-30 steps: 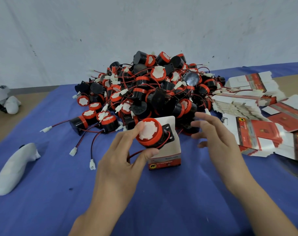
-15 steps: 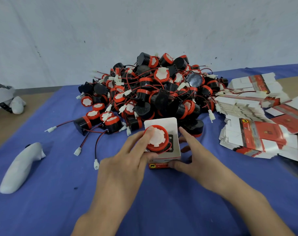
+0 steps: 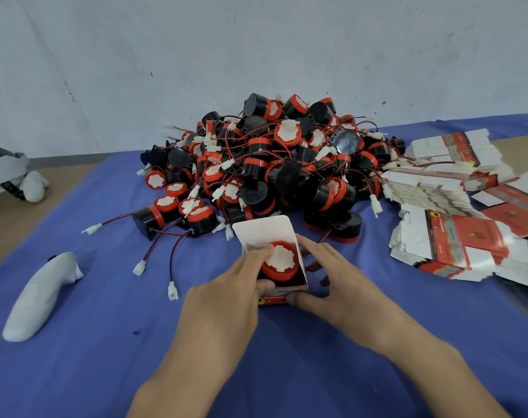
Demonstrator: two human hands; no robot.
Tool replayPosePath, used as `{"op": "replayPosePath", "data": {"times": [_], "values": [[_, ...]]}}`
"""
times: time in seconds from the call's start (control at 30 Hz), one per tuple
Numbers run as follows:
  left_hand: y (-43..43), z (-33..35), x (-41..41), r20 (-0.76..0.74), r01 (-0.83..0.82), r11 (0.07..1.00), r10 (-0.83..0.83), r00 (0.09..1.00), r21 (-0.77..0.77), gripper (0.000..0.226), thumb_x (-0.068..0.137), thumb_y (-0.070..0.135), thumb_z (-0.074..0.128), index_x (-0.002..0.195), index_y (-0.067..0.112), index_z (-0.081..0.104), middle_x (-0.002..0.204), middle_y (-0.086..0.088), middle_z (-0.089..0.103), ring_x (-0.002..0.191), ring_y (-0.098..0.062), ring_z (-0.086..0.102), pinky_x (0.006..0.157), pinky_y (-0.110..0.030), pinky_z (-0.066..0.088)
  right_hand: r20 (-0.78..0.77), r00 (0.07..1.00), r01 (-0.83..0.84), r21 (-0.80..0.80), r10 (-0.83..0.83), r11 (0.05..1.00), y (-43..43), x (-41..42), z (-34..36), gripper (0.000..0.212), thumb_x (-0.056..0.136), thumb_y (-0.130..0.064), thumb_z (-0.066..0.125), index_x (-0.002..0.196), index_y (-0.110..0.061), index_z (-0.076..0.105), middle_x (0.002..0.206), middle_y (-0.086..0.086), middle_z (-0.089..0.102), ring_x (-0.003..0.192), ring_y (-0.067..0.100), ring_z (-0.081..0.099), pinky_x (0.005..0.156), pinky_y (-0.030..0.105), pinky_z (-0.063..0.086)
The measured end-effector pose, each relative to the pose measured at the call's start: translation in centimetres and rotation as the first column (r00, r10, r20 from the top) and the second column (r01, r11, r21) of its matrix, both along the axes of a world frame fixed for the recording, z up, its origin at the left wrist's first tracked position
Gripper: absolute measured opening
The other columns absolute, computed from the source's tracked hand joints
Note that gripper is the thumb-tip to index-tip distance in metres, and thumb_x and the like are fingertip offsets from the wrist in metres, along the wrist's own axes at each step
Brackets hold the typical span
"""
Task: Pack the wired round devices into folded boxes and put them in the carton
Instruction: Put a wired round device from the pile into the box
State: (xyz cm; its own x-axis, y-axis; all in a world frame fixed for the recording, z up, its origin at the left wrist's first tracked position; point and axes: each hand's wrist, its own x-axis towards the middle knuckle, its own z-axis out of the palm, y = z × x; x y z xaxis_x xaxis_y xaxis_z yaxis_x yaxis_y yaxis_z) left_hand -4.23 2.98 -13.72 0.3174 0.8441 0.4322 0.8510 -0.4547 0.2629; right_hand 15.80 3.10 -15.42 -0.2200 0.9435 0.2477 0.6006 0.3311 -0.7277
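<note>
A small white and red folded box (image 3: 264, 233) stands open on the blue cloth, its lid flap up at the back. Inside it sits a round black device with a red rim and white face (image 3: 279, 262). My left hand (image 3: 229, 292) pinches that device's left rim, fingers over the box's left wall. My right hand (image 3: 332, 282) grips the box's right and front sides, thumb on the red front panel. A big heap of the same wired devices (image 3: 275, 164) lies just behind. No carton is in view.
Stacks of flat unfolded boxes (image 3: 456, 212) fan out at the right. A white controller (image 3: 42, 294) lies at the left on the blue cloth (image 3: 106, 357). A headset (image 3: 6, 173) rests at the far left. Loose wires with white plugs (image 3: 172, 289) trail left of the box.
The device was held above the box a second ago; it has gone down into the box. My right hand came in from the air and took hold of the box.
</note>
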Motion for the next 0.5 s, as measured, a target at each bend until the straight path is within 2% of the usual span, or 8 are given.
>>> {"op": "replayPosePath", "data": {"times": [0.07, 0.1, 0.17, 0.2, 0.27, 0.33, 0.4, 0.5], "values": [[0.0, -0.4, -0.1, -0.092, 0.002, 0.993, 0.009, 0.996, 0.118, 0.081, 0.053, 0.004, 0.095, 0.119, 0.033, 0.058, 0.084, 0.029, 0.069, 0.061, -0.006, 0.057, 0.041, -0.007, 0.0, 0.005, 1.0, -0.001, 0.002, 0.001, 1.0, 0.0, -0.1, -0.1, 0.081, 0.086, -0.04, 0.077, 0.148, -0.056, 0.028, 0.117, -0.04, 0.043, 0.106, -0.013, 0.05, 0.092, 0.013, 0.043], [0.1, -0.5, 0.0, -0.137, -0.002, 0.991, 0.02, 0.99, 0.132, 0.083, 0.048, 0.003, 0.095, 0.118, 0.031, 0.061, 0.083, 0.025, 0.07, 0.054, -0.011, 0.054, 0.043, -0.008, -0.004, 0.007, 1.0, -0.006, -0.001, 0.006, 1.0, 0.0, -0.2, -0.1, 0.08, 0.087, -0.039, 0.077, 0.148, -0.057, 0.027, 0.118, -0.04, 0.044, 0.105, -0.013, 0.05, 0.089, 0.012, 0.042], [0.1, -0.3, 0.4, -0.18, -0.022, 0.998, 0.031, 0.983, 0.051, 0.077, 0.06, 0.01, 0.091, 0.122, 0.035, 0.053, 0.073, 0.024, 0.065, 0.037, -0.012, 0.043, 0.041, -0.013, -0.002, 0.0, 1.0, -0.012, -0.013, 0.012, 1.0, 0.1, -0.1, -0.3, 0.077, 0.088, -0.037, 0.076, 0.146, -0.058, 0.028, 0.119, -0.038, 0.046, 0.105, -0.011, 0.052, 0.085, 0.01, 0.041], [0.0, -0.2, 0.6, -0.18, -0.048, 0.999, 0.046, 0.983, -0.01, 0.065, 0.077, 0.018, 0.082, 0.123, 0.039, 0.041, 0.064, 0.023, 0.058, 0.035, -0.009, 0.041, 0.04, -0.015, 0.003, -0.013, 1.0, -0.014, -0.026, 0.013, 1.0, 0.1, 0.0, -0.4, 0.075, 0.089, -0.037, 0.076, 0.145, -0.058, 0.03, 0.119, -0.037, 0.047, 0.105, -0.01, 0.053, 0.085, 0.01, 0.041], [0.5, -0.7, 0.4, -0.164, -0.073, 0.997, 0.073, 0.984, 0.005, 0.035, 0.1, 0.034, 0.053, 0.121, 0.038, 0.025, 0.054, 0.017, 0.04, 0.037, -0.005, 0.034, 0.04, -0.019, 0.012, -0.06, 0.998, -0.02, -0.057, 0.017, 0.998, 0.0, 0.0, -0.5, 0.067, 0.091, -0.043, 0.071, 0.142, -0.06, 0.032, 0.121, -0.036, 0.048, 0.108, -0.007, 0.056, 0.086, 0.013, 0.044], [0.7, -1.1, 0.3, -0.163, -0.052, 0.998, 0.058, 0.985, 0.041, 0.02, 0.105, 0.041, 0.034, 0.123, 0.036, 0.028, 0.058, 0.015, 0.034, 0.041, -0.007, 0.035, 0.042, -0.022, 0.016, -0.13, 0.991, -0.02, -0.091, 0.008, 0.996, 0.0, -0.2, -0.4, 0.053, 0.092, -0.055, 0.063, 0.137, -0.063, 0.035, 0.125, -0.032, 0.051, 0.111, -0.005, 0.057, 0.089, 0.015, 0.048], [0.6, -0.8, 0.4, -0.202, -0.061, 0.997, 0.071, 0.977, 0.055, 0.028, 0.103, 0.045, 0.019, 0.123, 0.036, 0.037, 0.065, 0.018, 0.036, 0.043, -0.009, 0.036, 0.042, -0.022, 0.014, -0.223, 0.974, 0.014, -0.108, -0.038, 0.994, 0.1, -0.8, -0.4, 0.038, 0.09, -0.062, 0.055, 0.126, -0.065, 0.041, 0.124, -0.026, 0.055, 0.108, -0.006, 0.058, 0.086, 0.012, 0.049], [0.3, -0.6, 0.4, -0.224, -0.062, 0.995, 0.077, 0.972, 0.074, 0.038, 0.1, 0.046, 0.022, 0.117, 0.036, 0.054, 0.085, 0.021, 0.059, 0.05, -0.009, 0.053, 0.043, -0.02, 0.007, -0.337, 0.93, 0.107, -0.139, -0.149, 0.985, 0.5, -2.1, -1.0, 0.026, 0.096, -0.051, 0.057, 0.117, -0.06, 0.045, 0.121, -0.021, 0.056, 0.105, -0.002, 0.059, 0.084, 0.015, 0.051]]}}
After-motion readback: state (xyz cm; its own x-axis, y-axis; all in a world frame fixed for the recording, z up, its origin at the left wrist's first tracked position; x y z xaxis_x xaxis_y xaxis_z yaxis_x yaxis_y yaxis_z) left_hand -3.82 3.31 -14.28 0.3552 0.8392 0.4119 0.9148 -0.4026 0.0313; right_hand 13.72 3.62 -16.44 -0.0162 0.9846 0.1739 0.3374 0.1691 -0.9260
